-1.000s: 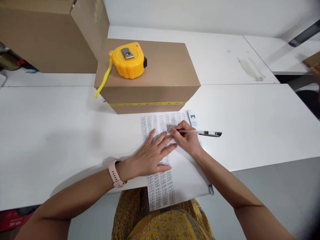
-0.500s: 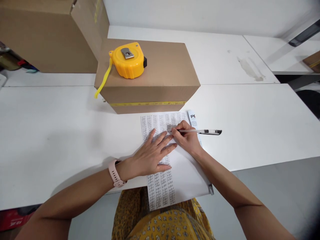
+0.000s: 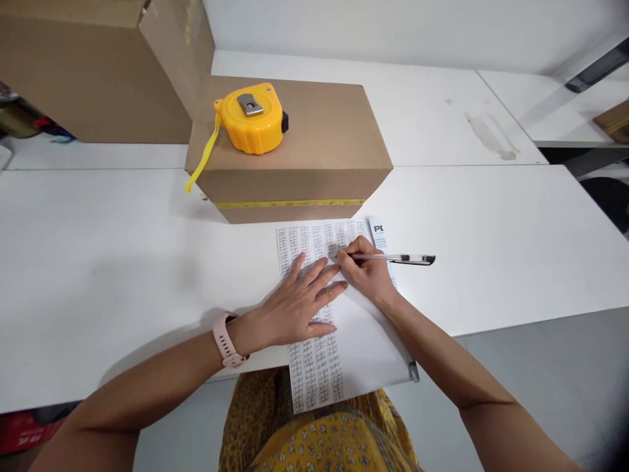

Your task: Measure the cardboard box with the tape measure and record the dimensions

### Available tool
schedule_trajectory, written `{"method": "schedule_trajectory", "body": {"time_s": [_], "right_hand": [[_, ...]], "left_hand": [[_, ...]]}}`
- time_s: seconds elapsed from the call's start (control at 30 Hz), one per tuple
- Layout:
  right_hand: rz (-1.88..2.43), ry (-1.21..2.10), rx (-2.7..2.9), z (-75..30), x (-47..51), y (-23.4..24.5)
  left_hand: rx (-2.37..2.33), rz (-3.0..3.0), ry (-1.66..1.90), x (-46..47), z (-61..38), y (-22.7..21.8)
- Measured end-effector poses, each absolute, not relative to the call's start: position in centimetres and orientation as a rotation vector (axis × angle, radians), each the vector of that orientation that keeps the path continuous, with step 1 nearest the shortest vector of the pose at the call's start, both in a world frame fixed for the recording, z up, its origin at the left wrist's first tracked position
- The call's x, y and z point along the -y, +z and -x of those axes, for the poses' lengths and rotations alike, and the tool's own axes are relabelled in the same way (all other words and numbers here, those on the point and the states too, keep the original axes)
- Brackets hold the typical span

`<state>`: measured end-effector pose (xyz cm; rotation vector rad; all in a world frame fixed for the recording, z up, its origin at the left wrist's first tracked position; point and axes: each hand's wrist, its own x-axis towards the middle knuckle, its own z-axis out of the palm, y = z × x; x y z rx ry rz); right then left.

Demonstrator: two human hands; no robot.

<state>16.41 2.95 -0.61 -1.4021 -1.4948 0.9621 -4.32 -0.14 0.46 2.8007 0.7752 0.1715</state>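
Note:
A sheet of paper (image 3: 344, 354) filled with columns of small handwriting lies at the near edge of the white table (image 3: 98, 262) and overhangs it. My left hand (image 3: 295, 305) rests flat on the sheet with fingers spread, a pink watch on its wrist. My right hand (image 3: 366, 269) pinches a clear pen (image 3: 398, 259) with its tip on the upper rows of writing. Just beyond the sheet stands a closed cardboard box (image 3: 314, 151) with a yellow tape measure (image 3: 253, 118) on top.
A larger cardboard box (image 3: 98, 72) stands at the back left, touching the smaller one. White table surface stretches left and right of the paper. A second table with a smudge (image 3: 491, 134) lies behind. Another brown box (image 3: 612, 121) shows at the far right edge.
A person's hand at the far right edge has left the view. The pen shifted only slightly; my hands stay in place on the paper.

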Motion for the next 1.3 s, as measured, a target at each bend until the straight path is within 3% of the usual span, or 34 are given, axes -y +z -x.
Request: {"method": "schedule_trajectory", "body": {"time_s": [1.3], "right_hand": [[1.425,0.889,1.466,-16.31,-3.11,-0.40]], "left_hand": [[-0.772,-2.812,0.161,0.13,4.30,0.43]]}}
